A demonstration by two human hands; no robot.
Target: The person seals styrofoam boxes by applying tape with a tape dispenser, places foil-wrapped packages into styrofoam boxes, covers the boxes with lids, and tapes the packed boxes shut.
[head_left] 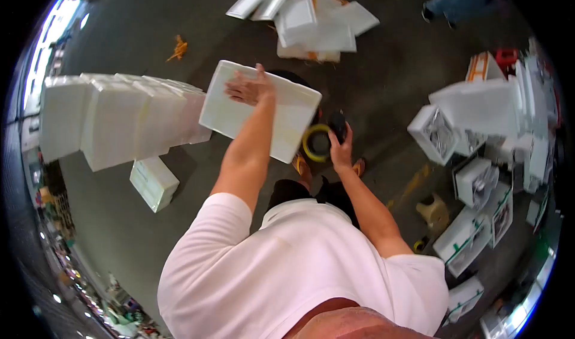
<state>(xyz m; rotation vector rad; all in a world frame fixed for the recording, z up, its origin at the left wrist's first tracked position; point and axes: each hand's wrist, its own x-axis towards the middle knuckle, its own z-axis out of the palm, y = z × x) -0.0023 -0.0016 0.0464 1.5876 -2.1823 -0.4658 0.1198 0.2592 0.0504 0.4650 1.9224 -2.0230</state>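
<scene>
My left hand (251, 89) lies flat on top of a white foam box (293, 108), fingers spread. The box is tilted in front of my legs, and its underside is hidden. In my right hand (341, 151) is a tape dispenser (337, 124), dark at the handle, with a yellow-rimmed roll of tape (308, 144) on it. The roll is just right of the box's lower right edge; whether they touch I cannot tell.
Stacked white foam boxes (114, 123) stand at left, with a smaller box (154, 183) before them. Foam lids (323, 30) lie scattered ahead. Open foam boxes (434, 134) and a beige stool (432, 213) are at right. Another person's legs (458, 5) appear at upper right.
</scene>
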